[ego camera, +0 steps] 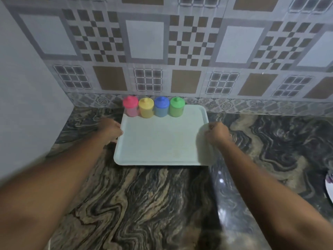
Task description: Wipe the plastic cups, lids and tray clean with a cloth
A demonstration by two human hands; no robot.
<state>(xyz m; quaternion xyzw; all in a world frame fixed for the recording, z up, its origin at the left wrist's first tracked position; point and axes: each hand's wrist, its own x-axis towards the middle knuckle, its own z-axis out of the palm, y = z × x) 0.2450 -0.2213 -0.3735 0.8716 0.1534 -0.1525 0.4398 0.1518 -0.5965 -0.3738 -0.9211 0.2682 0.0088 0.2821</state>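
Four plastic cups with lids stand side by side in one row along the far side of the pale tray [162, 141]: pink cup [130, 108], yellow cup [146, 110], blue cup [161, 109], green cup [177, 109]. The tray lies on the marbled counter [153, 204], near the tiled wall [144, 38]. The left hand [110, 130] grips its left rim. The right hand [217, 133] holds the right rim with curled fingers. A plate [329, 186] shows at the far right.
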